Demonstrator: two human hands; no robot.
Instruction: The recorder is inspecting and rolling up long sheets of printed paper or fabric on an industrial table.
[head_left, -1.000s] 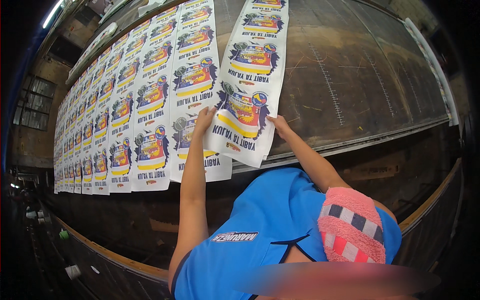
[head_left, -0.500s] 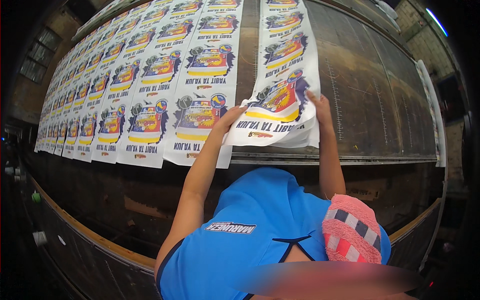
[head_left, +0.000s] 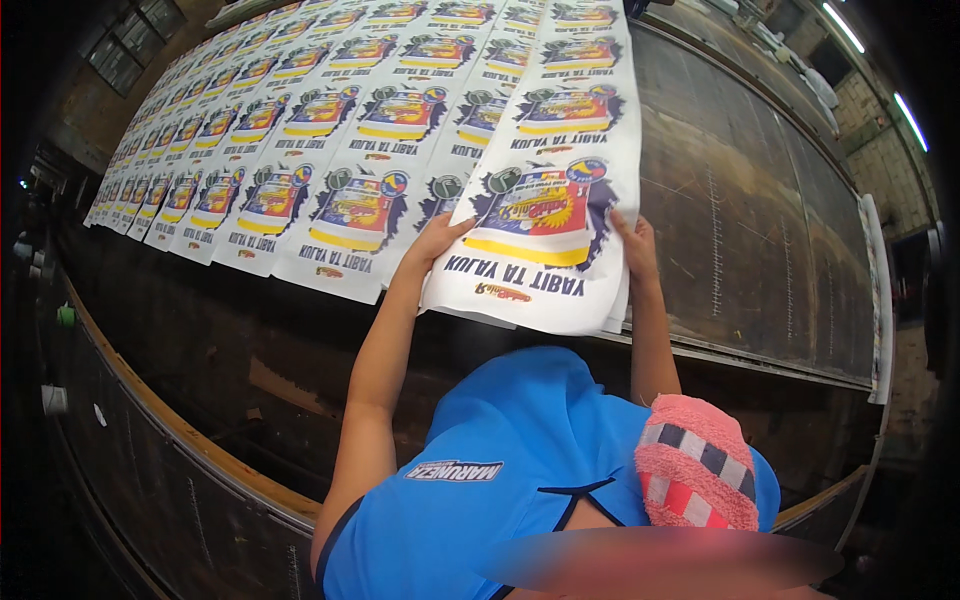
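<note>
I hold a long white printed sheet (head_left: pixel 530 245) by its near end, one hand on each side edge. My left hand (head_left: pixel 441 240) is closed on the left edge, thumb on top and fingers beneath. On the right edge, my right hand (head_left: pixel 637 245) pinches the sheet in the same way. The strip bears repeated purple, yellow and red designs and runs away from me over the table. Its near end is raised and hangs past the table's front edge. Its left side overlaps a similar printed sheet (head_left: pixel 440 190).
Several overlapping printed sheets (head_left: pixel 350 225) cover the table's left side. To the right is the dark, scratched tabletop (head_left: pixel 745 230) with rows of marks. A lower wooden-edged dark table (head_left: pixel 200 440) stands at the near left. A pink towel (head_left: pixel 697 460) lies on my shoulder.
The held sheet's near end has come toward me and flattened out. It now overlaps the strip on its left, where a gap of bare table showed before. Both hands keep their hold.
</note>
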